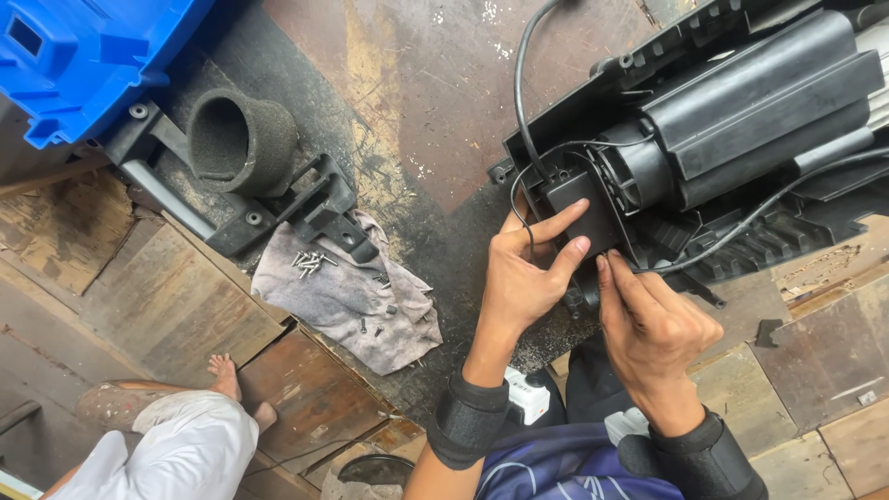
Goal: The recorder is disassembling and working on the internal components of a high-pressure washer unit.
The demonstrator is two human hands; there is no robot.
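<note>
A large black plastic machine housing [741,111] lies on the dark worn floor at the upper right, with a ribbed motor-like body inside. My left hand [523,278] presses its fingers on a small black box [579,208] at the housing's near end and pinches a thin black cable [528,139] that loops up and away. My right hand [653,329] sits just right of it, fingertips touching the housing's lower edge by another black cable [741,227]. Both wrists wear black bands.
A grey rag [347,296] holding several loose screws lies left of my hands. Beyond it are a black bracket with a foam cylinder [241,143] and a blue plastic part [83,56]. Another person's bare foot and leg [199,407] rest at lower left.
</note>
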